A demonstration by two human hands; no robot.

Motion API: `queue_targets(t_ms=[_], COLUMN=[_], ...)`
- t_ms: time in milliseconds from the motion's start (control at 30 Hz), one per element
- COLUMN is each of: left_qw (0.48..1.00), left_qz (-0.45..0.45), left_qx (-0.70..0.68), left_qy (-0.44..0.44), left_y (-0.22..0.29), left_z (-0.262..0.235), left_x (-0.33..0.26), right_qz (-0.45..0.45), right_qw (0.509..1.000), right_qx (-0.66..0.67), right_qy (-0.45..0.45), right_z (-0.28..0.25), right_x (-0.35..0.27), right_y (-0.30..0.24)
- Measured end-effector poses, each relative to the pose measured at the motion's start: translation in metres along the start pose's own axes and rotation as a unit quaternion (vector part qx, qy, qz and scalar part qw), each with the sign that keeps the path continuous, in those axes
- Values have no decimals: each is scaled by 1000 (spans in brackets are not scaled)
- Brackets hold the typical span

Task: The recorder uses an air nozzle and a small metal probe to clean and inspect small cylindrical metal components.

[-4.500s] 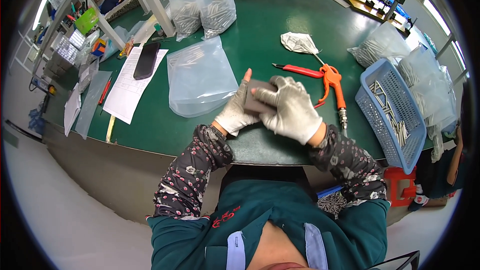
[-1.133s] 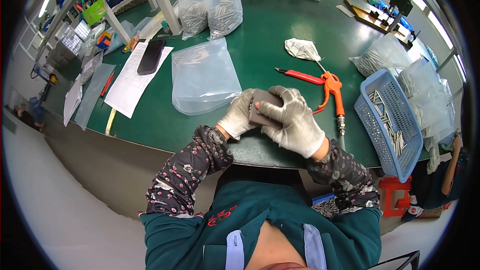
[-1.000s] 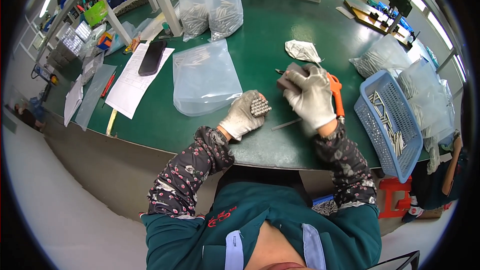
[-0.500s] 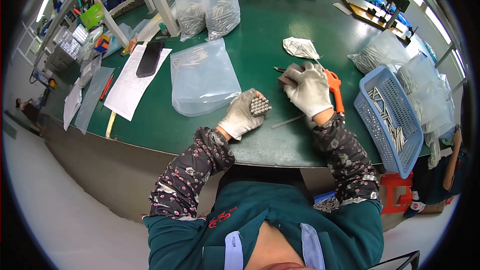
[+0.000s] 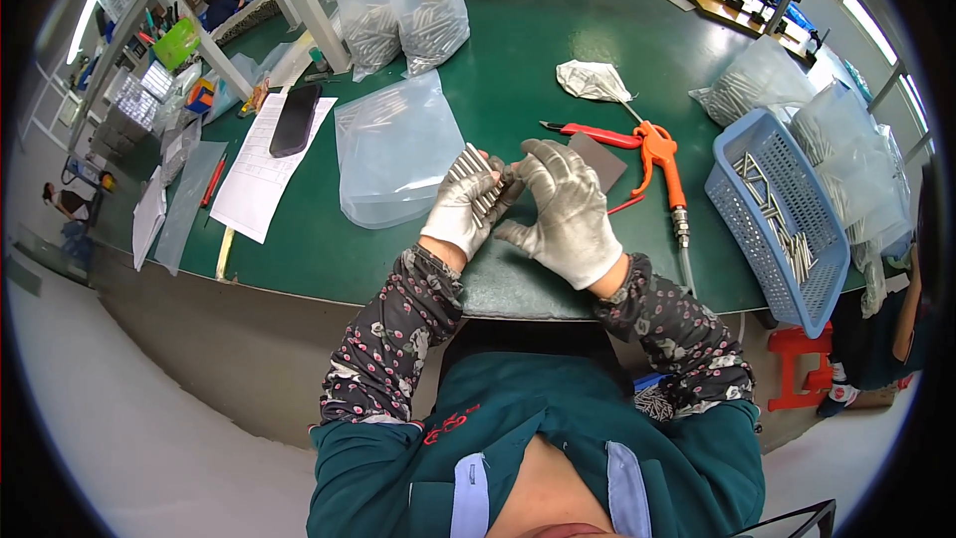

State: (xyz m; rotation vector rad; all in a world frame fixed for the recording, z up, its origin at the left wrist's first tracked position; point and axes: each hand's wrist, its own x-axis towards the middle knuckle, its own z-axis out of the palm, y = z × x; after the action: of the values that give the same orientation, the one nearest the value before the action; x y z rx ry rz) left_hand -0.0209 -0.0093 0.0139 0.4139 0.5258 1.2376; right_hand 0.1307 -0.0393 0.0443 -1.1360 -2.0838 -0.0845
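Note:
My left hand (image 5: 460,213), in a whitish work glove, is closed around a bundle of short shiny metal rods (image 5: 478,175), which lie slantwise across its fingers. Close by on the right, my gloved right hand (image 5: 570,211) has its fingers stretched out and thumb apart; its fingertips come up to the left hand's fingers, and whether they touch the rods I cannot tell. Beyond the right hand a grey-brown square pad (image 5: 601,159) lies on the green table. Around it are a red-handled tool (image 5: 605,135) with a dark pointed tip and an orange air gun (image 5: 658,151).
A flat plastic bag (image 5: 398,164) with some rods lies left of my hands, beside a phone (image 5: 296,122) on paper. Two filled bags (image 5: 428,15) stand behind. At right are a blue basket (image 5: 749,257) of rods and more bags (image 5: 846,174). A white cloth (image 5: 593,81) lies farther back.
My right hand has let go of the square pad and moved left to my left hand. The left hand has turned, so the rods show lengthwise instead of end-on.

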Motion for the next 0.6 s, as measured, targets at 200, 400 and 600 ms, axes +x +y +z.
queue_targets(t_ms=[200, 400, 600], left_qw=[998, 998, 994], left_qz=[-6, -13, 7], left_qx=[17, -29, -33], left_qy=[-61, -50, -106], left_y=[-8, -10, -15], left_z=[-8, -16, -28], left_x=[1, 7, 8], right_qz=[-26, -62, -61], right_qw=[1000, 997, 998], right_qx=[-10, -24, -6], right_qy=[13, 49, 23], right_z=[14, 18, 18], right_x=[6, 8, 9], right_y=[-4, -2, -5])
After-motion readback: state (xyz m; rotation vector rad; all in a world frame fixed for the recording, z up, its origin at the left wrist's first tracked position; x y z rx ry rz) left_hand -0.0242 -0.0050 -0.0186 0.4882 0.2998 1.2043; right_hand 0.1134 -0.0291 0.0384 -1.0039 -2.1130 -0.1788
